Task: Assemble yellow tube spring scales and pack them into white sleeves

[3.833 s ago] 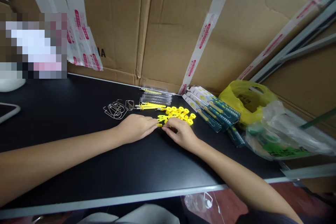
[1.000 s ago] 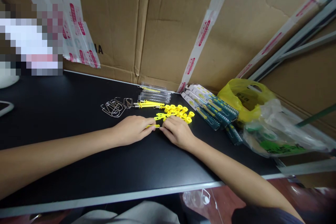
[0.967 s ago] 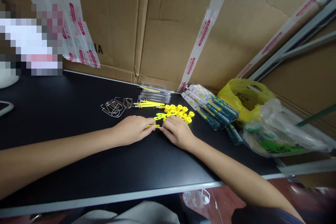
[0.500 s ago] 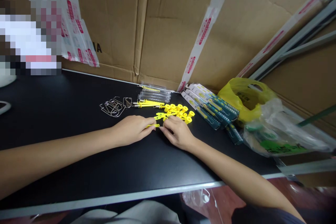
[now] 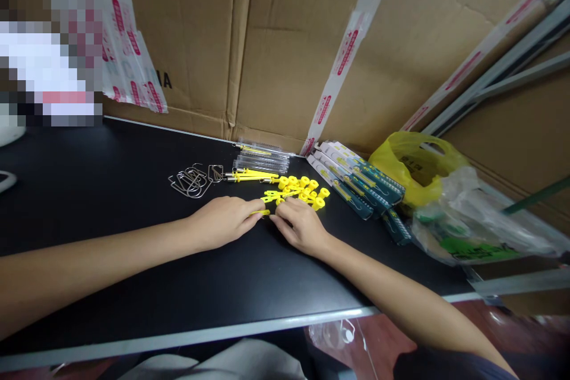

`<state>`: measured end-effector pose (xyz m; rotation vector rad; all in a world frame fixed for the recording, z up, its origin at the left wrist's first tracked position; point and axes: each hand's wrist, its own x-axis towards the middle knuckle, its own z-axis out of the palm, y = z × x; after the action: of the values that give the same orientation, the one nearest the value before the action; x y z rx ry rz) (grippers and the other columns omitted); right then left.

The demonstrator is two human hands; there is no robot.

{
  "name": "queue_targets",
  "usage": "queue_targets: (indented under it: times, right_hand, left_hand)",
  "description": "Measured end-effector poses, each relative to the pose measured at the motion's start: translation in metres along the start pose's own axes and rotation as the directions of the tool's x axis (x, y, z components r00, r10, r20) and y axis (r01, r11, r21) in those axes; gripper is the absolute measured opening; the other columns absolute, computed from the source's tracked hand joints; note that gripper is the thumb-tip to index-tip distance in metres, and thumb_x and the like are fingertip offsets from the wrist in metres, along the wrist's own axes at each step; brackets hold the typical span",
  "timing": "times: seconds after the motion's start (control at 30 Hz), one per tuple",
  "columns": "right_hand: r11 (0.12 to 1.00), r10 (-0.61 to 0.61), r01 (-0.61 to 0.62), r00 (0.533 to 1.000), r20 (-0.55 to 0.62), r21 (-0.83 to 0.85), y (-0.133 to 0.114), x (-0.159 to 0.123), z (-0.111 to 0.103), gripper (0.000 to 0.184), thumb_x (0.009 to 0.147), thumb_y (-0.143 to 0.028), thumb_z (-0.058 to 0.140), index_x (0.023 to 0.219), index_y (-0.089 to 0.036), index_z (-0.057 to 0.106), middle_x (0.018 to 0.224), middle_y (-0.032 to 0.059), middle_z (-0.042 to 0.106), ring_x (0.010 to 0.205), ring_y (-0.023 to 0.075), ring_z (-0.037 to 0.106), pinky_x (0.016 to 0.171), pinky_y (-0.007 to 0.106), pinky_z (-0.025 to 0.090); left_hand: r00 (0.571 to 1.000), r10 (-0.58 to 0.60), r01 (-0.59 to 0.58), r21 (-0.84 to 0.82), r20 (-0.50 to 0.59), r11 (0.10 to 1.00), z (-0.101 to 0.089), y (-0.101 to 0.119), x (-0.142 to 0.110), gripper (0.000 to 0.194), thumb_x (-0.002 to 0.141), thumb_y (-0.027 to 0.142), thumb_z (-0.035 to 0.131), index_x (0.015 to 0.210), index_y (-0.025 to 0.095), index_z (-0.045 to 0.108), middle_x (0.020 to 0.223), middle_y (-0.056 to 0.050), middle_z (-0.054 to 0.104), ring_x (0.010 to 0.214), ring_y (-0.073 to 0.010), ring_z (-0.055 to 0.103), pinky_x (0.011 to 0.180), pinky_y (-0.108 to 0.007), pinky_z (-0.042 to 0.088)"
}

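Observation:
My left hand [image 5: 229, 221] is closed in a pinch on a thin yellow plastic piece [image 5: 266, 212], whose tip sticks out to the right. Just right of that tip, my right hand [image 5: 301, 227] has thumb and fingers pressed together; what they hold, if anything, is too small to make out. Right behind the fingers lie several yellow plastic spool-shaped parts [image 5: 321, 192] and some slim yellow pieces [image 5: 272, 196]. Yellow sticks with metal ends [image 5: 258, 175] rest farther back, beside a tangle of bent wire hooks [image 5: 192, 183] on the left.
Clear plastic tubes [image 5: 262, 161] lie at the back of the black table [image 5: 200, 291]. Printed narrow boxes [image 5: 356, 181] are stacked to the right, near a yellow bag [image 5: 392, 157] and a clear bag [image 5: 481, 225]. Large taped cardboard [image 5: 285, 71] stands behind.
Hardly anything differs. The tip of the yellow piece has shifted slightly between my fingers, and both hands stay in nearly the same place.

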<state>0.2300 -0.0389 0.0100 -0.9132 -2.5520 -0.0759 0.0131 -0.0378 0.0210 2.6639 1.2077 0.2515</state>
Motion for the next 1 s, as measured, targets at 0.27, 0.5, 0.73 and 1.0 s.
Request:
queue_targets:
  times: [0.27,0.5,0.73,1.0]
  right_hand:
    - [0.999,0.014,-0.013,1.0,-0.019,0.034,0.0064,0.0011,-0.0001,0.024,0.097,-0.031,0.05,0.076,-0.02,0.055,0.069,0.0022,0.059,0.068,0.0157,0.05,0.065,0.026,0.038]
    - [1.0,0.009,-0.009,0.999,-0.047,-0.006,0.0061,0.0016,0.0001,0.025,0.095,-0.034,0.053,0.074,-0.02,0.056,0.068,0.0028,0.059,0.068,0.0164,0.051,0.065,0.027,0.038]
    - [0.998,-0.01,0.016,0.997,-0.082,0.068,0.0074,0.0027,-0.0003,0.02,0.095,-0.032,0.054,0.08,-0.02,0.059,0.072,0.003,0.061,0.07,0.0162,0.054,0.068,0.028,0.042]
    - [0.993,0.013,-0.001,0.995,-0.103,0.116,0.0044,0.0018,0.0006,0.024,0.095,-0.03,0.054,0.074,-0.02,0.052,0.07,0.0023,0.059,0.066,0.0149,0.052,0.063,0.026,0.04]
  left_hand:
    - [1.0,-0.001,0.001,-0.015,0.019,1.0,0.0004,-0.0024,-0.0011,0.03,0.099,0.035,0.032,0.101,0.02,0.058,0.087,-0.007,0.072,0.08,-0.0267,0.07,0.065,-0.032,0.045]
    - [1.0,0.006,-0.006,0.019,0.018,1.0,0.0044,-0.0047,0.0002,0.029,0.099,0.033,0.031,0.098,0.019,0.057,0.085,-0.007,0.072,0.076,-0.0248,0.069,0.065,-0.031,0.047]
    - [0.999,0.023,-0.025,0.056,0.042,0.998,0.0037,-0.0047,-0.0001,0.031,0.1,0.033,0.029,0.098,0.019,0.057,0.085,-0.007,0.072,0.078,-0.0262,0.07,0.065,-0.032,0.047]
    - [0.999,-0.002,-0.002,0.078,0.054,0.997,0.0027,-0.0017,-0.0003,0.031,0.1,0.033,0.029,0.103,0.019,0.056,0.089,-0.008,0.073,0.081,-0.0272,0.071,0.065,-0.033,0.047]
